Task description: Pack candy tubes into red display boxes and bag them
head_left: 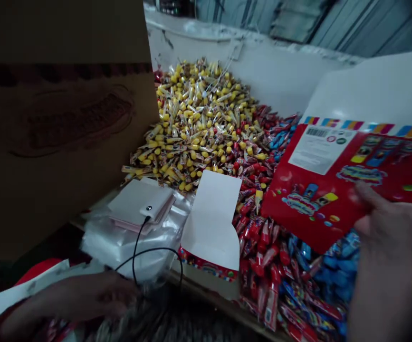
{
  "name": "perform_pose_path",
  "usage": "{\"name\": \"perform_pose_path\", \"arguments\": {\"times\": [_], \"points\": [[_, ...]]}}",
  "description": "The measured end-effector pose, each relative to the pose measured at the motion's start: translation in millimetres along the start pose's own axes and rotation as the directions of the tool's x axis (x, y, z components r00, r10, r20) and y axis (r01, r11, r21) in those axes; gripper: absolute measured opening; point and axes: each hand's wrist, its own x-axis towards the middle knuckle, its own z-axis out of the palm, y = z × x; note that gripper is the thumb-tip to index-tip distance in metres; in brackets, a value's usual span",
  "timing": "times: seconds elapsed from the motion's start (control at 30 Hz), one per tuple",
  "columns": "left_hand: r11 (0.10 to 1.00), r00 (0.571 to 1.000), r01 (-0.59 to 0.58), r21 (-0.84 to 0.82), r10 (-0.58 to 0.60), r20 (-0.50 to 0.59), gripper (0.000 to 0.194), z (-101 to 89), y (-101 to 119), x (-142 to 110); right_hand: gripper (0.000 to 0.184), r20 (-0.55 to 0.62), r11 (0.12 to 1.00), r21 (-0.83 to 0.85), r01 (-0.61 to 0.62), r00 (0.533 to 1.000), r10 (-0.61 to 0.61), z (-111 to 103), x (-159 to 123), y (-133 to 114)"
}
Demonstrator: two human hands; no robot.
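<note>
My right hand [391, 223] is closed on the lower right edge of a flat red printed carton [334, 180], holding it tilted above a pile of wrapped sweets. My left hand [73, 299] lies low at the bottom left, blurred, over white and red sheets; its fingers look stretched out and I cannot tell if it holds anything. Yellow sweets [198, 118] are heaped at the back, red ones [263, 247] in the middle, blue ones [334, 270] at the right.
A large brown cardboard box [59, 128] fills the left. A small white device [141, 202] with a black cable lies on clear plastic bags [127, 242]. Another folded carton [213, 223], white side up, rests by the sweets. A white wall [280, 71] stands behind.
</note>
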Motion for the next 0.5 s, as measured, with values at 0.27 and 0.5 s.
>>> {"name": "perform_pose_path", "arguments": {"times": [0.27,0.5], "points": [[0.906,0.774,-0.129,-0.403,-0.161,-0.612,0.049,-13.0,-78,6,0.03,0.165,0.959,-0.072,-0.275,0.945,0.284,69,9,-79],[0.883,0.726,-0.072,-0.464,-0.273,-0.632,0.061,21.7,-126,17,0.033,0.603,0.851,-0.154,-0.501,0.635,0.483,174,7,-73]]}}
